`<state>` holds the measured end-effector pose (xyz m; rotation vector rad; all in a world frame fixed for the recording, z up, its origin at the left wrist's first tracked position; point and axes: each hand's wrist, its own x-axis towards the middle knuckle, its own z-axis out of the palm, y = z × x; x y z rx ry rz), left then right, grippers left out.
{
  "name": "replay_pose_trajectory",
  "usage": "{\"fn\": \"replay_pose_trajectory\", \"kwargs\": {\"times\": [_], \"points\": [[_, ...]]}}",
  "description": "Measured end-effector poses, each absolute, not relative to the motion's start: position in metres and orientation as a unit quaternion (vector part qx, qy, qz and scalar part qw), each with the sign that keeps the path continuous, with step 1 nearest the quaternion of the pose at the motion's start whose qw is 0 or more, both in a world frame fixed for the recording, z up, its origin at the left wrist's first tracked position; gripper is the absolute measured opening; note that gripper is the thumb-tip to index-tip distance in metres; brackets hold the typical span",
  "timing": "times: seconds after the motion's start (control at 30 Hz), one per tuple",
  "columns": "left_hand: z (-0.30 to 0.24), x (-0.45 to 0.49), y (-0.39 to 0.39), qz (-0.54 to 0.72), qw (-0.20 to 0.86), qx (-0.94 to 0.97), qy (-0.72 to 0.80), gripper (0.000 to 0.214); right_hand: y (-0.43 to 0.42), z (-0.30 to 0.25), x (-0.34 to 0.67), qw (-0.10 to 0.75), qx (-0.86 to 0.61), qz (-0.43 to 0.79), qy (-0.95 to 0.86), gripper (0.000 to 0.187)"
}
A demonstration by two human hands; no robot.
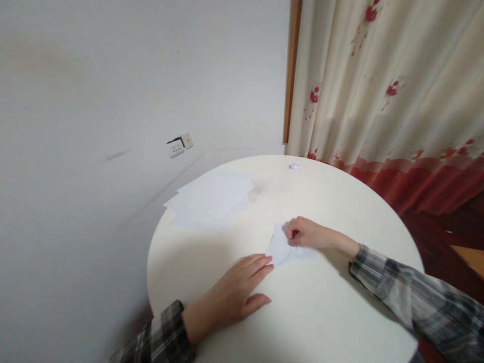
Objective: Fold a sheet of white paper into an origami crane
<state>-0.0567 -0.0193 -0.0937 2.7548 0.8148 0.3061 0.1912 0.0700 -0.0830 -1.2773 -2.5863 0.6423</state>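
Observation:
A folded piece of white paper (280, 248) lies on the round white table (321, 302). My left hand (242, 285) rests flat on the tabletop, its fingers stretched out and their tips touching the paper's left edge. My right hand (306, 233) is closed over the upper right part of the same paper, with thumb and curled fingers pressed together on it. Its palm side and part of the paper under it are hidden.
Several loose white sheets (215, 196) lie spread at the table's far left, near the wall. A small crumpled paper shape (295, 165) sits by the far edge. Beyond are a wall socket (175, 148) and a flowered curtain (378, 101).

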Motion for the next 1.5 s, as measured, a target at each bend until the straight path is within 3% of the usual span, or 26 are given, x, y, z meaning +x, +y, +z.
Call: {"fn": "replay_pose_trajectory", "kwargs": {"times": [0.13, 0.37, 0.53, 1.07, 1.5], "points": [[-0.09, -0.031, -0.025, 0.108, 0.12, 0.95, 0.266, 0.056, 0.076, -0.076, 0.192, 0.065, -0.38, 0.151, -0.91, 0.002], [-0.098, -0.009, -0.007, 0.129, 0.128, 0.958, 0.223, 0.037, 0.082, -0.066, 0.192, -0.008, -0.308, 0.129, -0.943, 0.009], [-0.11, -0.018, -0.002, 0.065, 0.147, 0.964, 0.211, 0.046, 0.082, -0.068, 0.19, -0.025, -0.275, 0.127, -0.953, 0.008], [-0.101, -0.017, -0.025, 0.032, 0.147, 0.971, 0.188, 0.038, 0.083, -0.077, 0.196, -0.001, -0.264, 0.159, -0.951, 0.007], [-0.099, -0.02, -0.029, 0.076, 0.18, 0.966, 0.169, 0.037, 0.085, -0.076, 0.196, -0.007, -0.255, 0.157, -0.954, 0.005]]}}
